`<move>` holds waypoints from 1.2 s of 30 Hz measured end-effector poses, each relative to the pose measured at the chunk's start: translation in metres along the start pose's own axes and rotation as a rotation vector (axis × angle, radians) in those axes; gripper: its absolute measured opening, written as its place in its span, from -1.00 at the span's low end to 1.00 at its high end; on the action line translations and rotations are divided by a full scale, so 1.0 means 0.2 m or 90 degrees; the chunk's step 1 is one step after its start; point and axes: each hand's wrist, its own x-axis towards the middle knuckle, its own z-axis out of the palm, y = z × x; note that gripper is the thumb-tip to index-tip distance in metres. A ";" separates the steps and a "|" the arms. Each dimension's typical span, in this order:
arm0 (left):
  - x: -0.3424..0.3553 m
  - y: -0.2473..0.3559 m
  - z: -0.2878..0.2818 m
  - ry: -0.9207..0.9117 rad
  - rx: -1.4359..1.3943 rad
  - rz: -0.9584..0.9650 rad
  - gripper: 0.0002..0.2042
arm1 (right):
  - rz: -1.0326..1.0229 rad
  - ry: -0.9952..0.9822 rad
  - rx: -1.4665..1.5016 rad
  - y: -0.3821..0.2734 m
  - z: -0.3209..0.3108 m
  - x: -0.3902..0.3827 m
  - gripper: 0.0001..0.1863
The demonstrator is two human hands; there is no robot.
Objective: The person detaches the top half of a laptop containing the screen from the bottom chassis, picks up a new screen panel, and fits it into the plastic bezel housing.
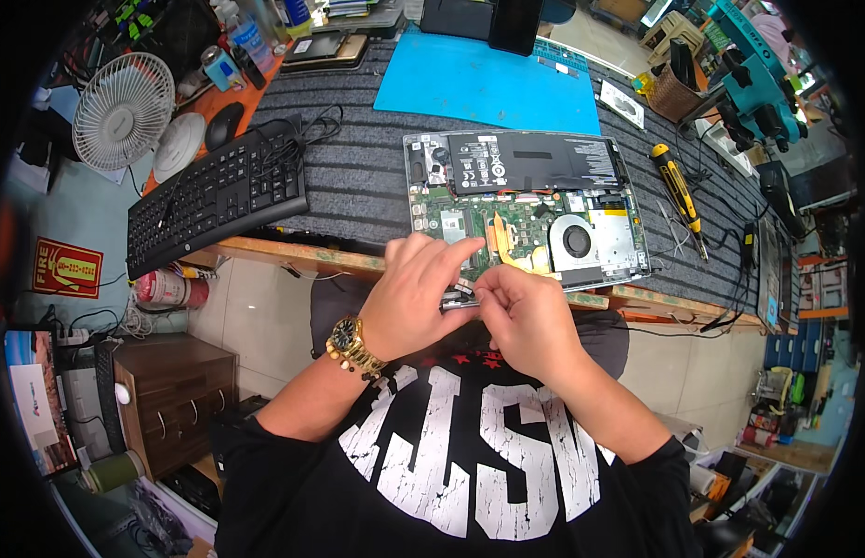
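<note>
An opened laptop base (pixel 416 200) lies at the table's front edge, its insides exposed. It shows a black battery (pixel 535 160), a green circuit board, a copper heat pipe (pixel 499 237) and a round fan (pixel 576 240). Over the front left corner is my left hand (pixel 416 293), index finger stretched onto the board and thumb apart, below the edge. My right hand (pixel 524 314) is closed in a pinch beside that thumb. A small silvery piece (pixel 464 286) shows between the two hands; whether the right fingertips grip it is hidden.
A yellow-black screwdriver (pixel 676 191) and tweezers (pixel 674 228) lie right of the laptop. Behind it is a blue mat (pixel 488 84). On the left are a black keyboard (pixel 223 191), mouse (pixel 225 126) and white fan (pixel 124 112). A teal microscope (pixel 753 88) stands far right.
</note>
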 end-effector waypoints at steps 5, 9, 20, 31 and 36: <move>0.00 -0.01 0.00 -0.005 0.000 -0.006 -0.20 | -0.063 0.014 -0.033 0.00 0.02 -0.01 -0.96; 0.00 -0.02 0.00 0.001 -0.002 -0.003 -0.21 | -0.005 0.003 0.020 0.01 0.02 0.01 -0.97; 0.00 -0.02 0.00 0.014 -0.006 0.001 -0.25 | 0.044 0.029 0.068 -0.03 0.04 0.00 -0.96; 0.00 -0.02 0.00 -0.011 -0.002 -0.017 -0.26 | 0.061 0.022 0.070 -0.04 0.03 0.01 -0.94; 0.00 -0.02 0.00 -0.019 -0.002 -0.021 -0.25 | 0.062 0.015 0.076 -0.05 0.03 0.02 -0.95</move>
